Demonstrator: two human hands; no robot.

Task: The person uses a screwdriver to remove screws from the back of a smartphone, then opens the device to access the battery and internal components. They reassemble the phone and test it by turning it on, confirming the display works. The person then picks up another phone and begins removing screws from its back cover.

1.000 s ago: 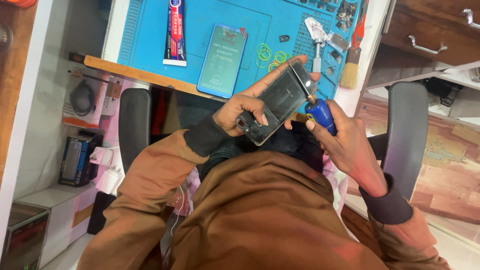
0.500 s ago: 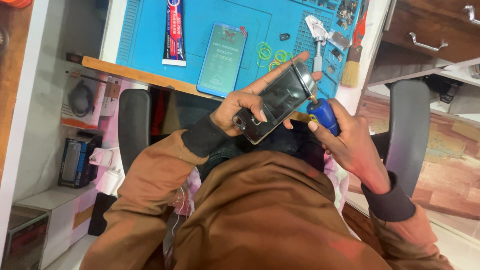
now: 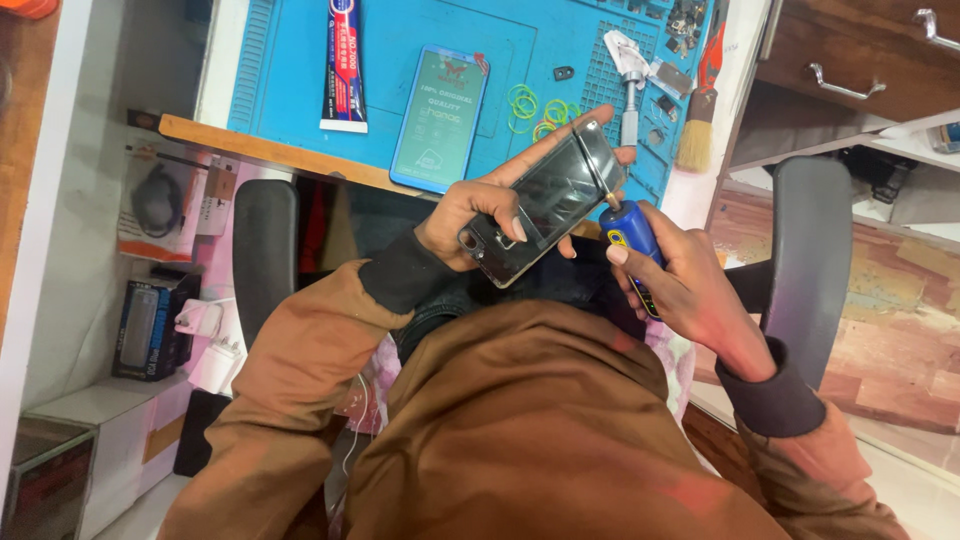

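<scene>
My left hand [image 3: 478, 212] grips a dark smartphone [image 3: 545, 203], held tilted above my lap with its back toward me. My right hand [image 3: 690, 290] is closed around a blue-handled screwdriver [image 3: 628, 235]. The thin metal shaft of the screwdriver touches the phone's upper right edge. Both arms wear brown sleeves with dark cuffs.
A blue work mat [image 3: 420, 50] lies ahead, with a boxed phone screen [image 3: 440, 118], a glue tube [image 3: 343, 62], green rubber bands [image 3: 535, 108], a brush [image 3: 697, 122] and small metal parts. Chair armrests [image 3: 264, 250] flank me. Wooden drawers [image 3: 860, 50] stand to the right, shelves with boxes at left.
The phone and both hands have shifted only slightly; the screwdriver tip stays at the phone's edge.
</scene>
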